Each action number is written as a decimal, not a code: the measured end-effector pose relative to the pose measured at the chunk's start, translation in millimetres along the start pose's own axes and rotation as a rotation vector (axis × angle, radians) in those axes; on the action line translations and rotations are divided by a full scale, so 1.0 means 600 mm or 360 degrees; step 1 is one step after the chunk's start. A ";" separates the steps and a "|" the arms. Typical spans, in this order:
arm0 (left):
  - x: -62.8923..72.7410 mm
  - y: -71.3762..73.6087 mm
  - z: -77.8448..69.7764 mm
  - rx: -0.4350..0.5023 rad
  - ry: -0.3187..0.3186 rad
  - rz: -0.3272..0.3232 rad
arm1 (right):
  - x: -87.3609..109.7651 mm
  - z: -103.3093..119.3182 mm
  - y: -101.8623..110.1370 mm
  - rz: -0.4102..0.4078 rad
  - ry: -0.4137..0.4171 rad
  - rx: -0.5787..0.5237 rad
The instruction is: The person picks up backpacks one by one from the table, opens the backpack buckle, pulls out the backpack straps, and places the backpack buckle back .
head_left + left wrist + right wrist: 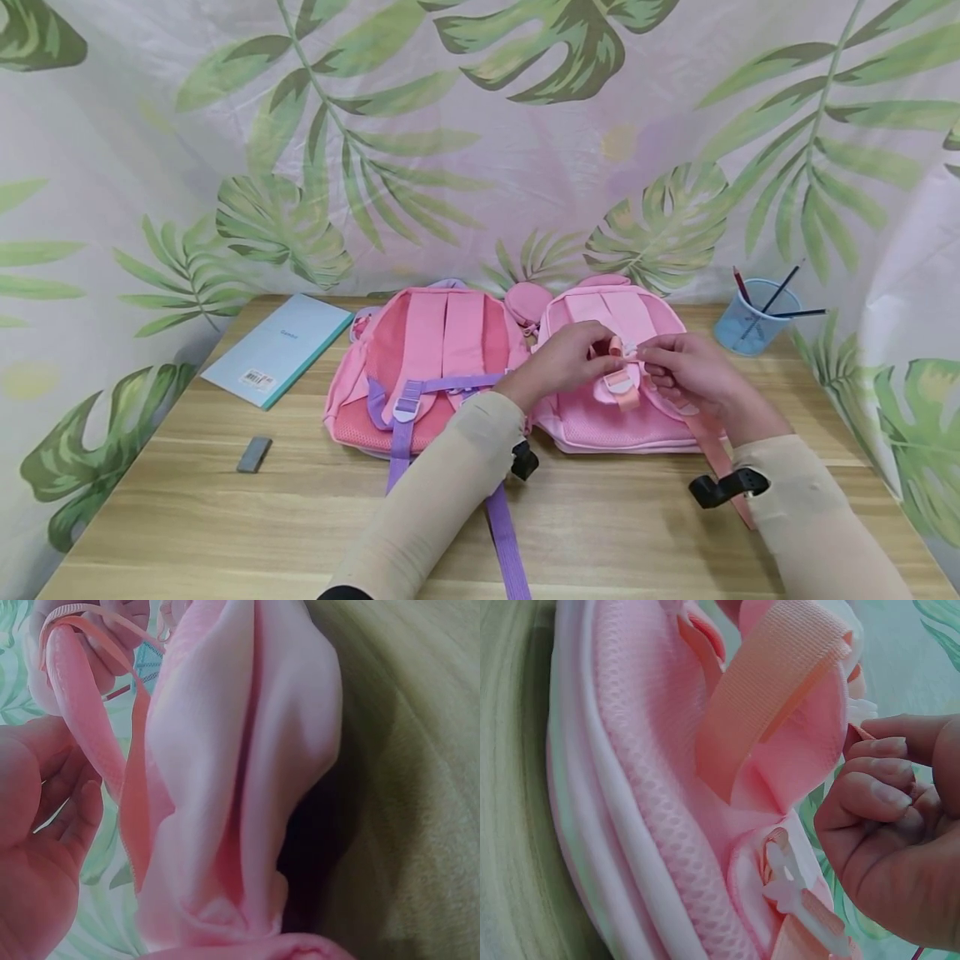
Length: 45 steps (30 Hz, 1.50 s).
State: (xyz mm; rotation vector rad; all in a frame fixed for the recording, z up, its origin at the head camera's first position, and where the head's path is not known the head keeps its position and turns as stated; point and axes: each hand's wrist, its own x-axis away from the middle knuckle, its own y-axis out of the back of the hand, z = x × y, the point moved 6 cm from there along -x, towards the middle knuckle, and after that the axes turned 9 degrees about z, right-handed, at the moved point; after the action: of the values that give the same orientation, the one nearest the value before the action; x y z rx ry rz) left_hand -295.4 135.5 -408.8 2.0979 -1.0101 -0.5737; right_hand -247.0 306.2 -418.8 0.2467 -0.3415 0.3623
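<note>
Two small pink backpacks lie side by side on the table, their shoulder straps facing up. Over the light pink backpack [577, 425] on the right, both hands work at an orange strap [769, 690] of its harness. My left hand [562, 358] pinches the strap between thumb and fingers near a white plastic buckle piece. From the other side, my right hand [693, 371] pinches the strap, its other fingers curled in. Another white buckle [791, 889] hangs on the lower strap. The coral backpack [345, 417] with purple straps [401, 450] is beside the left forearm.
A light blue notebook [277, 346] lies at the back left, with a grey eraser-like block [254, 454] in front of it. At the back right stands a blue mesh pen cup [757, 317] with pencils. A round pink pouch [528, 303] sits between the backpacks.
</note>
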 end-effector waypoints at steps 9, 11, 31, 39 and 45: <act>-0.002 0.000 -0.010 -0.0166 -0.0026 0.0052 | 0.001 -0.002 -0.007 0.0016 -0.0001 0.0099; -0.003 0.000 -0.012 -0.0193 -0.0037 0.0064 | 0.001 0.000 -0.007 0.0010 -0.0010 0.0180; -0.012 -0.012 -0.003 -0.0146 -0.0024 0.0141 | -0.006 -0.012 -0.010 -0.0047 -0.0012 -0.0084; -0.010 -0.021 0.001 -0.0173 -0.0045 0.0169 | 0.000 -0.003 -0.013 0.0037 0.0049 -0.0254; -0.007 -0.029 0.007 -0.0145 0.0001 0.0203 | 0.004 0.003 -0.014 0.0057 0.0101 -0.0396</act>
State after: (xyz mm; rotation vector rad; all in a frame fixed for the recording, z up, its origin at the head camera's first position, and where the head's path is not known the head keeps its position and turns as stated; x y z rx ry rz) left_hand -292.1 144.5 -424.5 1.9388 -1.0885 -0.5446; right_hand -242.4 298.9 -417.5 -0.0144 -0.3254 0.3585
